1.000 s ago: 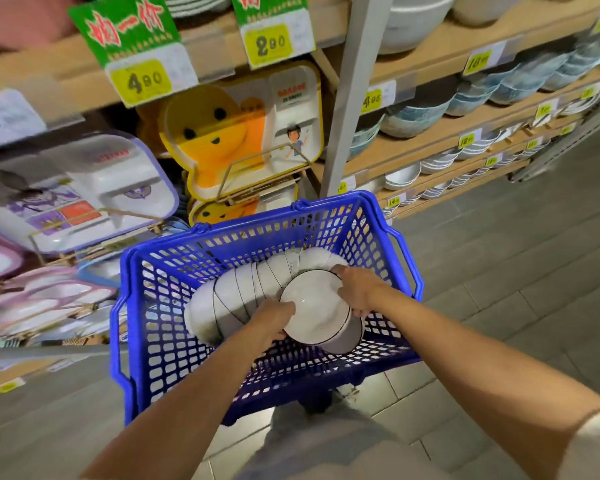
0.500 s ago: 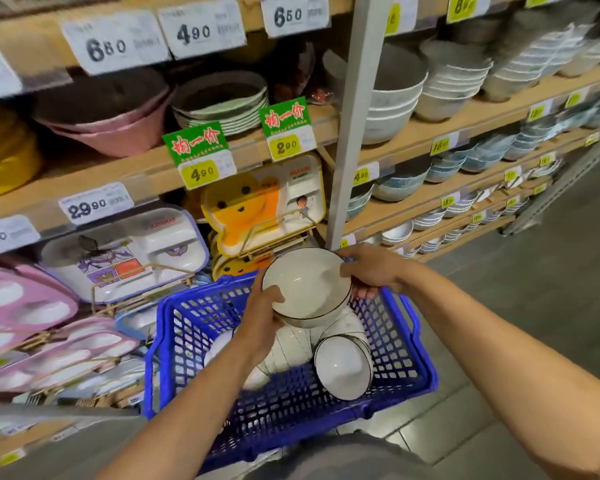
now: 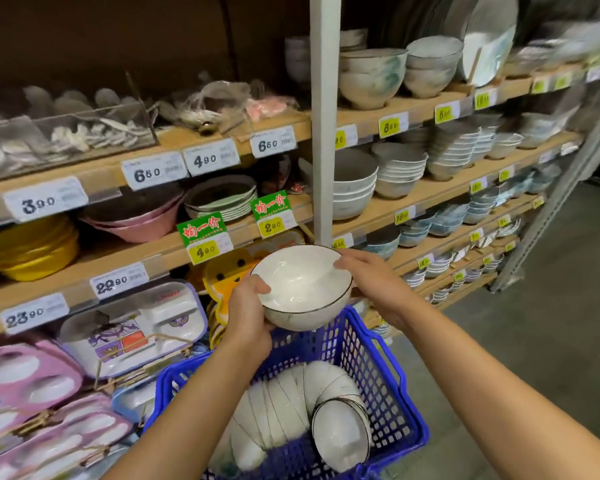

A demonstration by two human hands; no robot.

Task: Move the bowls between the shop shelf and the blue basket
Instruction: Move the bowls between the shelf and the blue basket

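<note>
White bowl [image 3: 302, 289]: above the blue basket [image 3: 388, 375], before the shelf [image 3: 430, 199]. Our left hand [image 3: 248, 317] grips its near rim, our right hand [image 3: 371, 282] pinches the far. We should carry it level and set it down gently.

The wooden shop shelf [image 3: 430, 194] bears stacked bowls [image 3: 400, 171]; also green plates [image 3: 222, 199], yellow dishes [image 3: 28, 251].

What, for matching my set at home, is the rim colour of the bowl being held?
A thin dark line, seemingly black, on a white bowl; head view.
</note>
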